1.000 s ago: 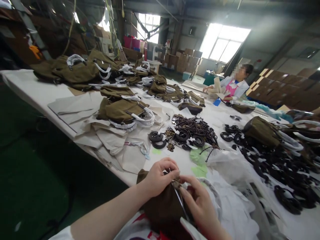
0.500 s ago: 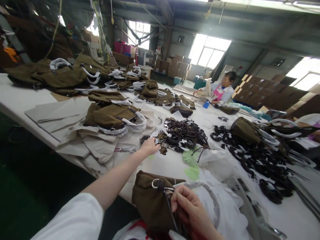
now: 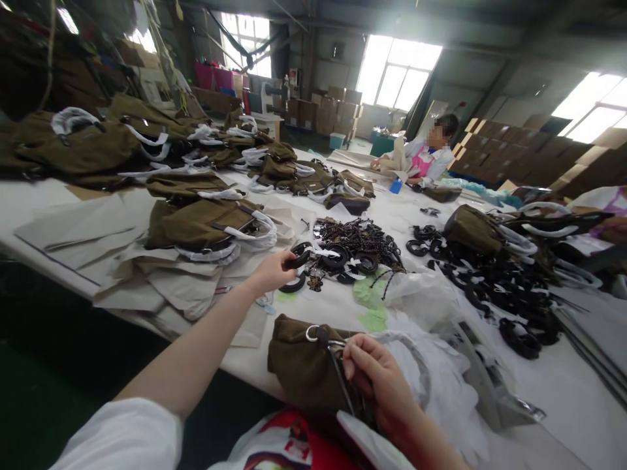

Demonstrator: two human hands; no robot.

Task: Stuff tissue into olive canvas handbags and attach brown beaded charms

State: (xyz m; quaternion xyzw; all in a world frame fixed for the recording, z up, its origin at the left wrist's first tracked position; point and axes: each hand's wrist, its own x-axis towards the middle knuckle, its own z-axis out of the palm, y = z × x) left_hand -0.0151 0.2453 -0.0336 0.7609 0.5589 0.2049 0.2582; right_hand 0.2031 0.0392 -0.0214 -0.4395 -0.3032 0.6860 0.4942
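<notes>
Left hand (image 3: 271,271) is off the olive bag (image 3: 304,365) now: I see it go from pinching at the zipper beside the right hand (image 3: 377,385) to reaching out across the table (image 3: 333,307). It now grips a black ring (image 3: 300,256) lifted off the pile. Camera view pans right too.

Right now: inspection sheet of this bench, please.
Surface: white table, largely covered.
Job's things: olive bag at the near edge; black ring.
Clutter: finished bags, paper sheets, pile of black rings, beaded pile, plastic wrap.
Hands: left hand shut on the black ring; right hand grips the bag's strap.
Cables: nothing seen.
Surroundings: co-worker seated at the far end, stacked cartons, windows.
</notes>
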